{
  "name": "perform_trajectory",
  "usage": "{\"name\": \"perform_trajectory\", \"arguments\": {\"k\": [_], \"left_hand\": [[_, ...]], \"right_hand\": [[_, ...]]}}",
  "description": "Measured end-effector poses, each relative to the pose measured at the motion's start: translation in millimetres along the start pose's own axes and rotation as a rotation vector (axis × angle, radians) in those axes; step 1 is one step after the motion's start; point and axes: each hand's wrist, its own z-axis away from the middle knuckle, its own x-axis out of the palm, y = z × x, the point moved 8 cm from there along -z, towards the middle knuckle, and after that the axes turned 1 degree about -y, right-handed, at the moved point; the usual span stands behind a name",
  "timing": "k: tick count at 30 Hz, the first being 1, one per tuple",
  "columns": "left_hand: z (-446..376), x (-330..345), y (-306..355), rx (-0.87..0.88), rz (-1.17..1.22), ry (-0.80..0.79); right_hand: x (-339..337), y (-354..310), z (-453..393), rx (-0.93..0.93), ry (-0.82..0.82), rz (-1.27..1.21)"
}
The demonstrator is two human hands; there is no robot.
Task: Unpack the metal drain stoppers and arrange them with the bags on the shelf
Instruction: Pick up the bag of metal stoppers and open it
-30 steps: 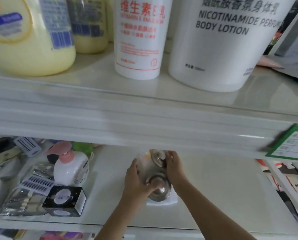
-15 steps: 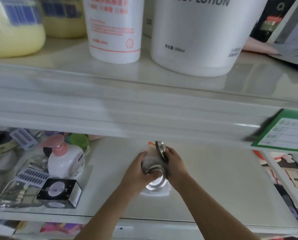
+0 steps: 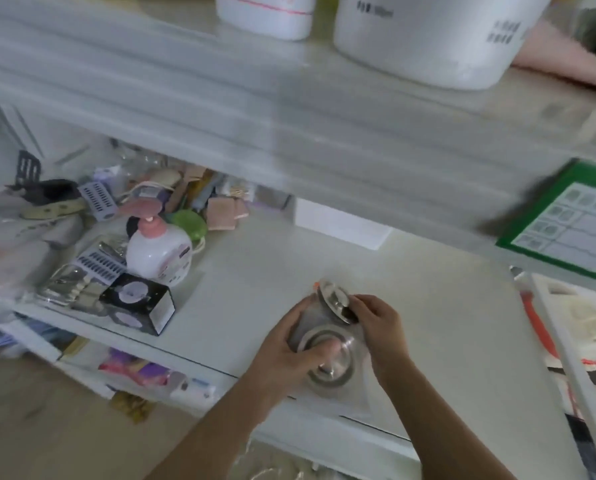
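A round metal drain stopper (image 3: 334,367) lies flat on a clear plastic bag (image 3: 355,398) near the front edge of the white shelf (image 3: 428,306). My left hand (image 3: 289,344) grips this stopper from the left, thumb across its rim. A second metal stopper (image 3: 333,299) stands tilted on edge just behind it. My right hand (image 3: 379,323) pinches that second stopper from the right. A small orange bit shows behind the tilted stopper.
At the shelf's left stand a pink-pump white bottle (image 3: 159,252), a black box (image 3: 140,303) and several small packets. A white box (image 3: 341,223) sits at the back. The upper shelf carries large white tubs (image 3: 424,39). A green-edged label (image 3: 566,223) hangs at right.
The view has tilted down and moved closer, so the lower shelf shows more. Both hands keep hold of the two stoppers, which sit nearer the shelf's front edge.
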Motion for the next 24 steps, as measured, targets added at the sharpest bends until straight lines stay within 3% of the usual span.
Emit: {"name": "perform_trajectory", "arguments": {"k": [8, 15, 22, 24], "left_hand": [[35, -17, -31, -0.096, 0.186, 0.149], [51, -21, -21, -0.045, 0.325, 0.14], [52, -22, -1, 0.004, 0.351, 0.147], [52, -24, 2, -0.004, 0.319, 0.176]], "right_hand": [[-40, -14, -39, 0.05, 0.166, 0.083], [-30, -5, -93, 0.137, 0.293, 0.124], [-18, -9, -99, 0.078, 0.263, 0.555], [-16, -26, -89, 0.004, 0.277, 0.577]]}}
